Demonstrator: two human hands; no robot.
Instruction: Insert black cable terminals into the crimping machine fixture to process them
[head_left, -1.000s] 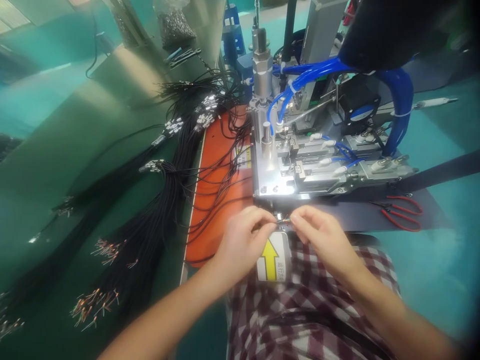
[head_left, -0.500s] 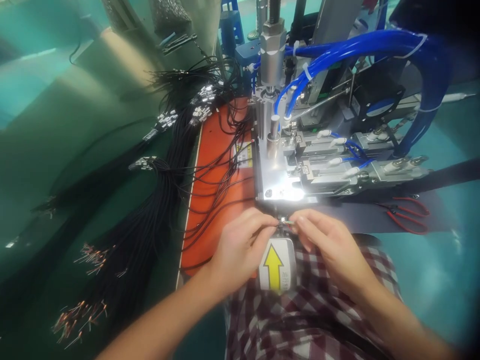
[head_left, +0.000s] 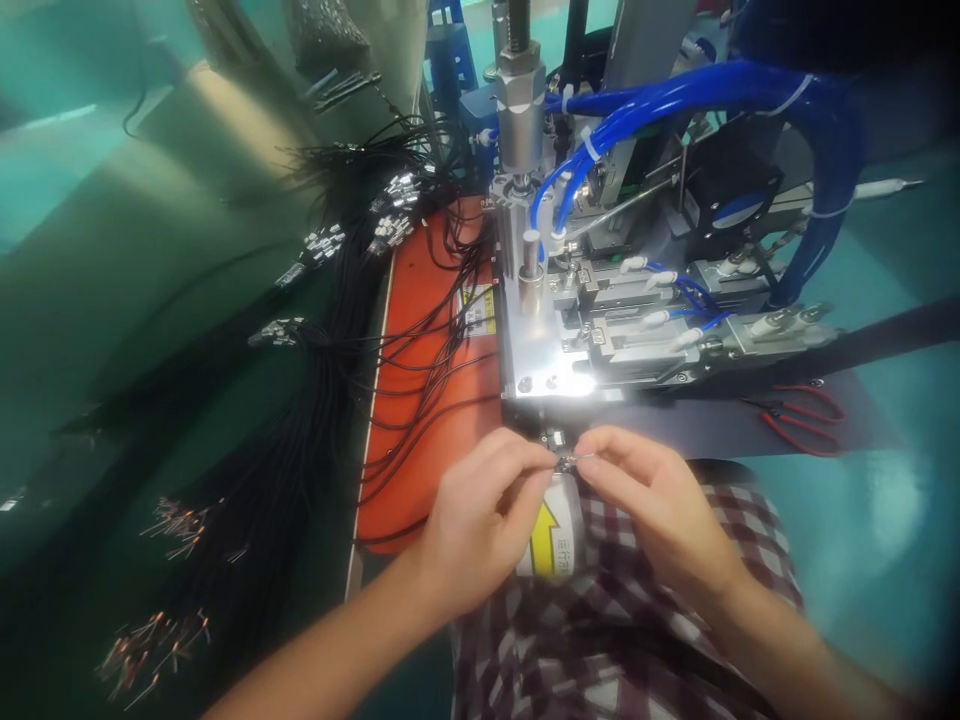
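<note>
We pinch thin wire ends [head_left: 566, 462] between our two hands, just in front of the metal machine [head_left: 544, 365].

Our left hand [head_left: 480, 515] is nearly closed, thumb and forefinger meeting on the wire ends from one side; our right hand [head_left: 651, 495] grips them from the other, fingertips pressed together, though the piece is too small for us to make out finely. The wire ends sit above the top of the yellow arrow label [head_left: 551, 535], which our left hand partly covers. Beside us on the left, black cables [head_left: 296, 450] lie bunched, several trailing over the orange surface [head_left: 401, 380]; on the right rest red-handled pliers [head_left: 806, 418], near the machine and apart from our hands.
</note>
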